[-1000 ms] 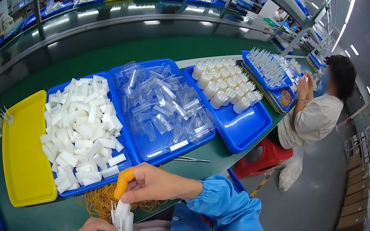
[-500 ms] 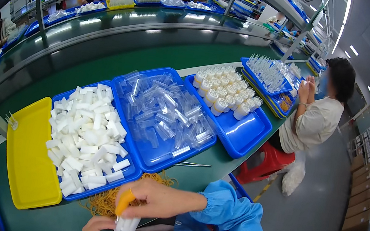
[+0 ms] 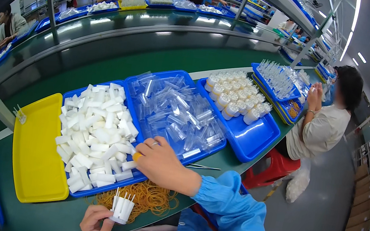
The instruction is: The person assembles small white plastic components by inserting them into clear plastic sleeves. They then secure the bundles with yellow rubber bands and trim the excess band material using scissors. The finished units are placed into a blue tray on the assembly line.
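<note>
In my left hand (image 3: 96, 225), thumb and fingers pinch the base of a pronged plastic holder (image 3: 122, 209). White foam pieces stand upright among its thin pins. My right hand (image 3: 157, 160) is at the right edge of the blue tray of white foam pieces (image 3: 100, 129), beside the tray of clear plastic sleeves (image 3: 176, 112). Its fingers are curled, with a ring on one and an orange finger cot on another. The fingertips meet the foam pieces, but what lies between them is hidden. Just below the right wrist is a pile of tan rubber bands (image 3: 152, 198).
At left lies a yellow tray (image 3: 37, 156) with a pronged holder (image 3: 20, 114) at its edge. A blue tray (image 3: 250, 139) of capped white cylinders (image 3: 235, 96) stands at right. Metal tweezers (image 3: 203, 167) lie nearby. A co-worker (image 3: 319, 120) sits at right on a red stool (image 3: 272, 168).
My right hand has left the holder and moved up and right to the foam tray. The left hand still grips the holder, whose pins and foam now show. The view has shifted slightly.
</note>
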